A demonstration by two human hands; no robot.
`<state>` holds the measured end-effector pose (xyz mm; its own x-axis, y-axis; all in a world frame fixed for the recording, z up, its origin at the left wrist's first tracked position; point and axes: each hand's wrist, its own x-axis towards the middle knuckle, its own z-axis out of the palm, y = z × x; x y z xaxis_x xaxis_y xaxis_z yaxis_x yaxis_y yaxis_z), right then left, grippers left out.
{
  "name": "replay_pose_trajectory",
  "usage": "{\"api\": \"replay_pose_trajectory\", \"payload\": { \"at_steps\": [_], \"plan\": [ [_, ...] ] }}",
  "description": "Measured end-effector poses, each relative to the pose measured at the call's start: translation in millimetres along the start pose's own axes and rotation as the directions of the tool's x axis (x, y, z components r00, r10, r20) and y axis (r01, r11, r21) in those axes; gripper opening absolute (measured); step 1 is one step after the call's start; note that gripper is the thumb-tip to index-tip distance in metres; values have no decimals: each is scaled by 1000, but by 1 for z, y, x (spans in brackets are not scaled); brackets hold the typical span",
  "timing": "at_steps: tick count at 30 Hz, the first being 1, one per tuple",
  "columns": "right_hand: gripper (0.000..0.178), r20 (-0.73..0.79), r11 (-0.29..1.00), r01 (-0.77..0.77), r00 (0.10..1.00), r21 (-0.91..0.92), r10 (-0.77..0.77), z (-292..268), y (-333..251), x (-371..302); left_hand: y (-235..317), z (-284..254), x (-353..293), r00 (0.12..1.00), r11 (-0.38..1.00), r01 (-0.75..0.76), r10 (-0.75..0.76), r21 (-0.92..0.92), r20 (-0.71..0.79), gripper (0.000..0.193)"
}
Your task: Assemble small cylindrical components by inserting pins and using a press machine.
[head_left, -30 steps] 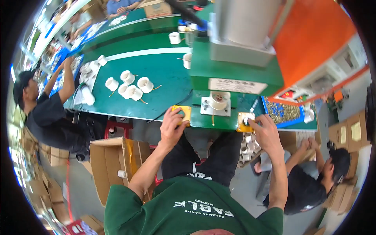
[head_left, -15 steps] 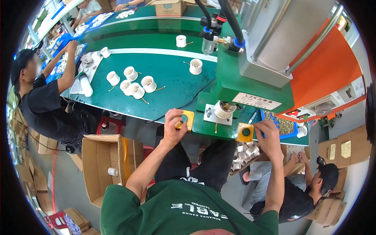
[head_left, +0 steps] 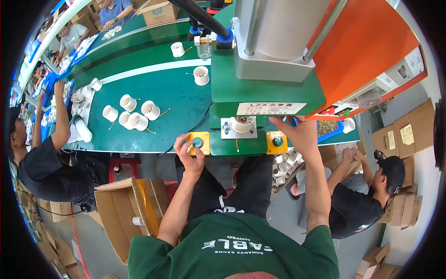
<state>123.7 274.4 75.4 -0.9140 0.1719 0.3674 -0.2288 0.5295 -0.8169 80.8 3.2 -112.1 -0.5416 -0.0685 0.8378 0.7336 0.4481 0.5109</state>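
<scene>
1. right hand (head_left: 297,132) has moved from right yellow box (head_left: 276,149) to the press (head_left: 274,94); fingers partly hidden, cannot tell its grip.
2. left hand (head_left: 189,157) stays loosely open at left yellow box (head_left: 205,149).
3. smooth, round white cup (head_left: 242,124) sits on shiny metal plate (head_left: 250,134) by the bench's (head_left: 176,100) front edge.

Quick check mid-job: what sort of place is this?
Probably a factory assembly workshop: a large green-and-grey press stands at a long green bench dotted with white cup-shaped parts, and other people are nearby among cardboard boxes.
</scene>
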Motion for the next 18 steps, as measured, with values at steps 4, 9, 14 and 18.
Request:
{"api": "replay_pose_trajectory", "payload": {
  "at_steps": [4, 9, 14, 18],
  "plan": [
    [29, 93, 990, -133, 986, -55, 137, 11, -18, 8, 1, -1, -1, 1000, 1000, 6, -6, 3, 7, 32],
    [31, 127, 975, -38, 990, -219, 68, 29, -9, 16, 4, 0, 2, 1000, 1000, 12, -12, 25, -13, 26],
    [33, 314, 971, -13, 945, -238, 89, 34, -15, 29, 5, -1, 4, 1000, 999, 29, -29, 31, -6, 25],
    [34, 365, 964, 5, 926, -266, 96, 35, -21, 31, 6, -5, 4, 999, 999, 40, -40, 26, 19, 27]
  ]
}}
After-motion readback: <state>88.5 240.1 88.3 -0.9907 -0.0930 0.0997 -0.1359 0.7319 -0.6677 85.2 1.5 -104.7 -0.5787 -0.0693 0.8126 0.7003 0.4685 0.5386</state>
